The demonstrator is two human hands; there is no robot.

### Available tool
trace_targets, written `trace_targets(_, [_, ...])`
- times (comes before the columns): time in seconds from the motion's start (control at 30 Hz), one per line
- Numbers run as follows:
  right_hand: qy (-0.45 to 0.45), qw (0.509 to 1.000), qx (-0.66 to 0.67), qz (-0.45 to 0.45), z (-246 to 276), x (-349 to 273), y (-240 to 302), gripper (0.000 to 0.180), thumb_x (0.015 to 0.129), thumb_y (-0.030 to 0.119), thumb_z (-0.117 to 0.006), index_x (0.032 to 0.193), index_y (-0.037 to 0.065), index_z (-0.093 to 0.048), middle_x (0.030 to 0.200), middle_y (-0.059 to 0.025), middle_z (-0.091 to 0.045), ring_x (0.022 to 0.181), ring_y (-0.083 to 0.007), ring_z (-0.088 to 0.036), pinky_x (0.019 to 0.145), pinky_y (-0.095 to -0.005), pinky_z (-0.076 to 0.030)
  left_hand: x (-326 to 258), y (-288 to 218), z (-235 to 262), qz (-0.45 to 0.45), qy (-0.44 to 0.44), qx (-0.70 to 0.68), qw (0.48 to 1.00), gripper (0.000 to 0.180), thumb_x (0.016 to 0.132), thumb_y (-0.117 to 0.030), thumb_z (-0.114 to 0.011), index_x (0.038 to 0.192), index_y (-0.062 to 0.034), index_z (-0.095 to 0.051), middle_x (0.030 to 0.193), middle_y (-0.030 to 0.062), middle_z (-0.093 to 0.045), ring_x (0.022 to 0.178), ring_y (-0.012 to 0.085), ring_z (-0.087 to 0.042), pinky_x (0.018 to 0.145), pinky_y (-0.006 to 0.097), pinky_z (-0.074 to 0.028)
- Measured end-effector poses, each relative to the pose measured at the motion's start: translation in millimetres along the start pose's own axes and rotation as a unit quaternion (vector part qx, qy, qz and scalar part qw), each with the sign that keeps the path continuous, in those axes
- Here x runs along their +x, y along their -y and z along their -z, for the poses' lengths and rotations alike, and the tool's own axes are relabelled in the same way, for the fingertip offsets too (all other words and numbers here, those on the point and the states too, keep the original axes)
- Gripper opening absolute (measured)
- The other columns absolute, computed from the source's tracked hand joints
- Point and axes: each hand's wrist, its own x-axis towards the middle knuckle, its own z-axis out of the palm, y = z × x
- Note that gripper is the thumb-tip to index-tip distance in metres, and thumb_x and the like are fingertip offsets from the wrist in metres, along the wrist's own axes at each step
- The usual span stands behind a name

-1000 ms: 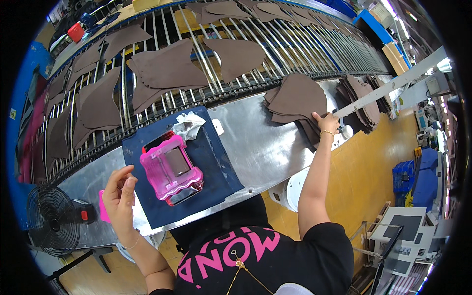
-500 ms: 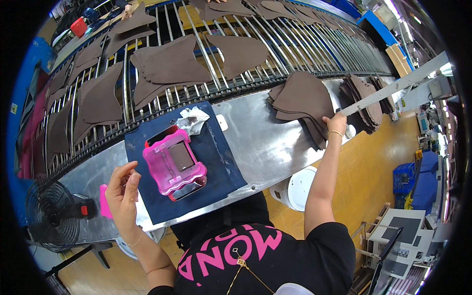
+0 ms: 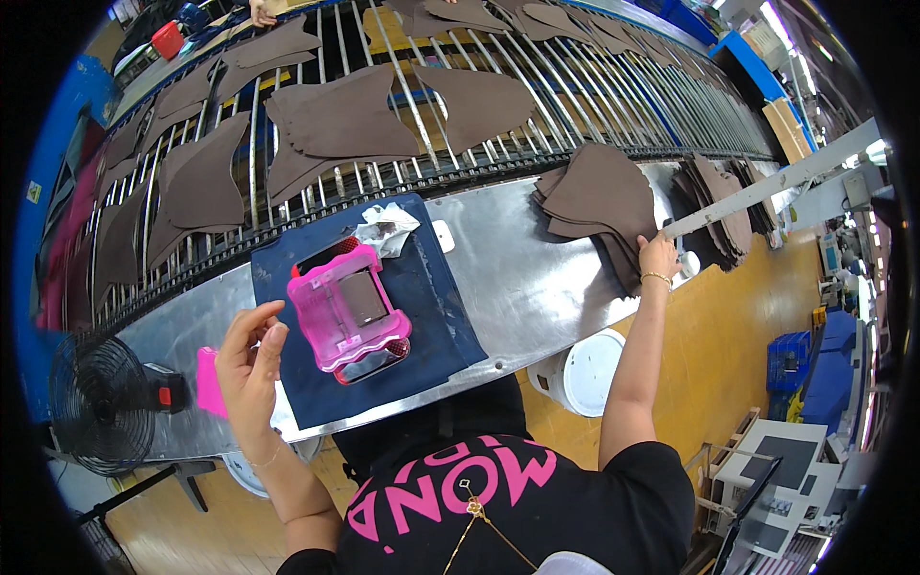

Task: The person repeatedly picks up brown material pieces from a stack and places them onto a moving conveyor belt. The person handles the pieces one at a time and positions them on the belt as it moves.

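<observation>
My right hand (image 3: 658, 257) grips the near right corner of a fanned stack of dark brown cut pieces (image 3: 602, 192), with its fingertips partly hidden at the edge. The pieces look like leather or thin sheet. Raised at the left, my left hand (image 3: 251, 359) holds nothing; its fingers are bent, and thumb and forefinger stand apart. Beside it, a pink wavy-edged plastic holder (image 3: 326, 324) with a dark rectangular block inside rests on a red-and-black object. Beneath these lies a dark blue sheet (image 3: 431, 335) on the metal table. A crumpled white cloth or paper (image 3: 387, 228) sits at the sheet's far edge.
Beyond the table runs a rack of metal rollers (image 3: 402, 105) bearing many brown pieces. More brown stacks (image 3: 719, 206) stand at the right, behind a slanting pale bar (image 3: 776, 182). A black fan (image 3: 103, 402) is at the left; a white bucket (image 3: 589, 372) stands below the table.
The view has shifted slightly. My right hand stays at the stack's corner, and my left hand remains raised and empty. At the far left, another person's hand has moved a little.
</observation>
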Motion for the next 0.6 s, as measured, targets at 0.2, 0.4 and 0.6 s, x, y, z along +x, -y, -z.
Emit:
trace_targets(0.2, [-0.002, 1.000, 0.014, 0.007, -4.8, 3.5, -0.3, 0.047, 0.091, 0.038, -0.061, 0.129, 0.011, -0.054, 0.129, -0.0111, -0.059, 0.116, -0.0289, -0.059, 0.093, -0.0555, -0.043, -1.7, -2.3, -1.0, 0.008, 0.002, 0.010, 1.000, 0.021, 0.089, -0.012, -0.068, 0.107, -0.0024, -0.068, 0.084, -0.0018, -0.053, 0.064, 0.0025, -0.043, 0.047, 0.017, -0.030])
trace_targets(0.4, [-0.016, 0.998, 0.058, 0.028, -18.4, 11.6, -11.0, 0.049, 0.090, 0.038, -0.061, 0.134, 0.017, -0.054, 0.128, -0.0095, -0.060, 0.116, -0.0277, -0.059, 0.094, -0.0534, -0.043, -1.3, -3.4, -2.9, 0.010, 0.007, 0.001, 1.000, 0.021, 0.089, -0.010, -0.068, 0.108, -0.0016, -0.068, 0.083, -0.0019, -0.052, 0.064, 0.0028, -0.044, 0.048, 0.017, -0.031])
trace_targets(0.6, [0.018, 0.975, 0.218, 0.027, -52.3, 60.7, -45.7, 0.055, 0.073, 0.040, -0.080, 0.113, 0.004, -0.068, 0.113, -0.0179, -0.067, 0.109, -0.0340, -0.062, 0.094, -0.0412, -0.047, -0.9, -1.6, -5.5, 0.010, 0.012, 0.002, 1.000, 0.020, 0.089, -0.009, -0.067, 0.108, -0.0013, -0.068, 0.084, -0.0019, -0.052, 0.065, 0.0027, -0.044, 0.049, 0.017, -0.032])
